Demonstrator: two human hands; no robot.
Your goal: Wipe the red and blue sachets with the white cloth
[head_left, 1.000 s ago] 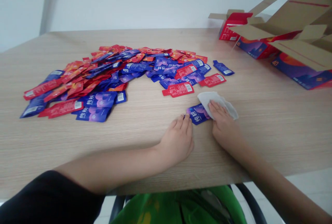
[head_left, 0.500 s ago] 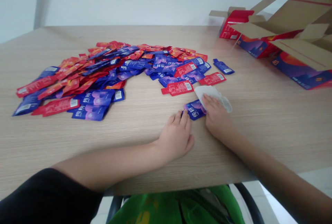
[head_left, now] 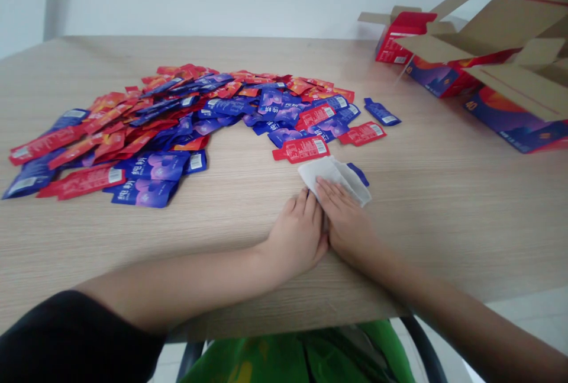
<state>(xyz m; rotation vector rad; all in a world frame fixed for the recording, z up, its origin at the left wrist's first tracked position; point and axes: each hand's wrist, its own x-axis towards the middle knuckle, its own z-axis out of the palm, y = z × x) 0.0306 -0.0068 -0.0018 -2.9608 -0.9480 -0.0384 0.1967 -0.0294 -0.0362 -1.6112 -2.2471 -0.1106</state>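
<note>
The blue sachet [head_left: 358,173] lies flat on the surface [head_left: 444,229], almost wholly hidden beneath the white wipe [head_left: 335,177]. Only one corner shows, just beyond and to the right of the right hand [head_left: 347,224]. That hand's grip is unclenched, fingers laid flat and pressing the wipe down rather than clasping it. The left hand [head_left: 298,235] touches it side by side, its grip likewise flat, fingertips at the wipe's near edge; whether they pin the sachet I cannot tell. Wiping well likely calls for even pressure and a steady anchor, so the sachet does not slide. A red sachet [head_left: 302,149] lies just past the wipe, and the pile [head_left: 168,116] lies farther out to the left.
</note>
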